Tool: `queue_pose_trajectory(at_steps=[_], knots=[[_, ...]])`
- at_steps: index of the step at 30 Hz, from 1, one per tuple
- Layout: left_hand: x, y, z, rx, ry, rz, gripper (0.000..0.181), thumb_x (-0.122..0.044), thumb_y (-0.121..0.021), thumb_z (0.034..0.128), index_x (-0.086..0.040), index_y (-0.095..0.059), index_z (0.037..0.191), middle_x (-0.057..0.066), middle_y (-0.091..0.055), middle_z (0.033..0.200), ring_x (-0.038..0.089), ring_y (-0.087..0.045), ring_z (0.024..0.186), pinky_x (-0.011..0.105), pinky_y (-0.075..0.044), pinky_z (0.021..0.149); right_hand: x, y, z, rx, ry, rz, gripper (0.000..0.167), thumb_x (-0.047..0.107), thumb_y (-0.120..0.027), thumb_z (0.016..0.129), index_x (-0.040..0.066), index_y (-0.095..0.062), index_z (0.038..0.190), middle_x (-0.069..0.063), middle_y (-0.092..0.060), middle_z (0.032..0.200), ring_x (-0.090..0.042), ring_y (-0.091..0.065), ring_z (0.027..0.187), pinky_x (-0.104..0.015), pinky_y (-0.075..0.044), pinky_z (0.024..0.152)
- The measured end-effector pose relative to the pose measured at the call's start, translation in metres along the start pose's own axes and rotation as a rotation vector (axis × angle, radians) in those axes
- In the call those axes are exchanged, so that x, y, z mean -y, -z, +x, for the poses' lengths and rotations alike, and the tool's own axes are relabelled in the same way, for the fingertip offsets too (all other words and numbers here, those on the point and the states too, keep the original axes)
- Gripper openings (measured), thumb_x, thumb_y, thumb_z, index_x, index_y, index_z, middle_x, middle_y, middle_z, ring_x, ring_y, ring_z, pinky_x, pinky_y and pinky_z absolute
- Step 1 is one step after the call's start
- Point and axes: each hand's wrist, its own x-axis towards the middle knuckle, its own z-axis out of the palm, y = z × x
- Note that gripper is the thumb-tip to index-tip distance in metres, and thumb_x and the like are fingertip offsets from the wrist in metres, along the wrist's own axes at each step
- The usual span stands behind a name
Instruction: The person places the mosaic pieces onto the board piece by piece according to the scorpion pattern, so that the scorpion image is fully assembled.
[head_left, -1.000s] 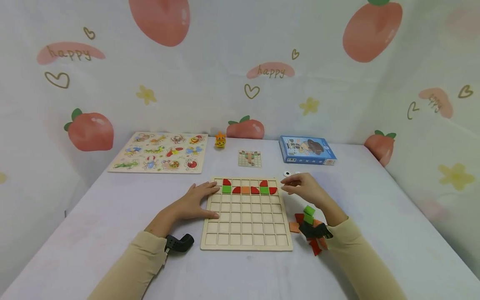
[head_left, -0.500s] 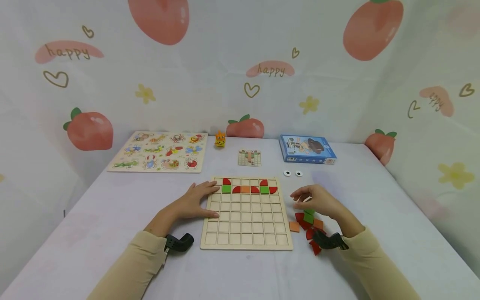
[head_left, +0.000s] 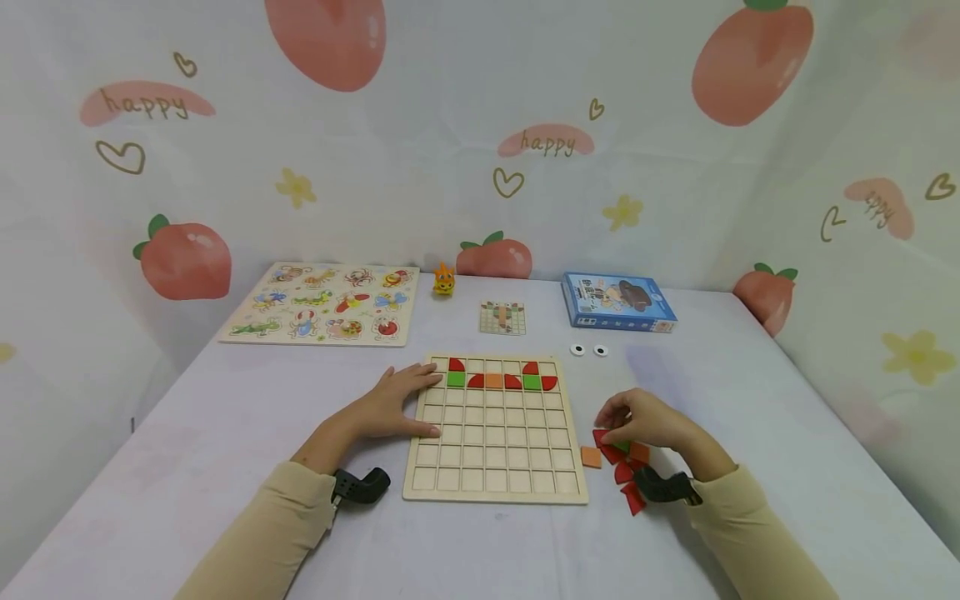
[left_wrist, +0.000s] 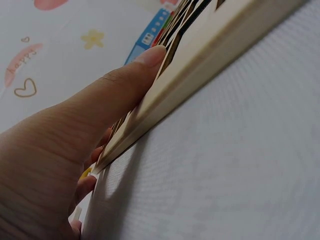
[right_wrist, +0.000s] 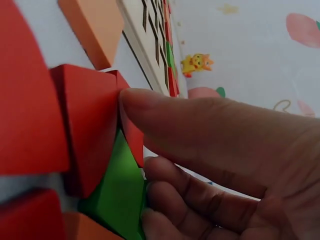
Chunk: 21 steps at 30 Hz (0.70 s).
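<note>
My left hand rests on the left edge of a pale wooden grid board, fingers spread; the left wrist view shows the thumb lying on the rim. Red quarter-round tiles, green squares and an orange square fill cells in the board's top two rows. At the loose tile pile right of the board is my right hand, fingers curled. In the right wrist view its thumb touches or nearly touches a red tile, beside a green tile. Whether it pinches a tile is hidden.
Two white eye discs lie beyond the pile. Behind the board stand a small pattern card, a blue box and an orange toy figure. An insect puzzle board lies at the back left.
My right hand has come away from the board's upper right corner, back and down to the tile pile, uncovering the eye discs. The left hand keeps its place on the board.
</note>
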Motion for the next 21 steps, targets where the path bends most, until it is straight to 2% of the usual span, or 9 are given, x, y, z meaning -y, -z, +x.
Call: queue_pose_trajectory(at_steps=[11,21], knots=[[-0.0004,-0.0009,0.0002,0.000,0.003,-0.007,0.089,-0.060,-0.070,0.0706,-0.017,-0.040,0.142,0.004,-0.026,0.154,0.028,-0.017,0.144,0.056,-0.001,0.116,0.0010,0.0008,-0.0036,0.055,0.049,-0.022,0.019,0.010,-0.075,0.076,0.001,-0.067,0.090,-0.002,-0.063,0.078,-0.012,-0.054,0.070,-0.021,-0.050,0.062],[-0.0008,0.0002,-0.0004,0.002,0.008,-0.012,0.090,-0.061,-0.070,0.0700,-0.017,-0.039,0.143,0.003,-0.026,0.154,0.028,-0.016,0.144,0.056,0.000,0.116,0.0026,0.0021,-0.0055,0.097,0.086,0.007,0.018,0.007,-0.073,0.077,0.000,-0.064,0.091,-0.003,-0.061,0.078,-0.013,-0.052,0.069,-0.022,-0.048,0.059]])
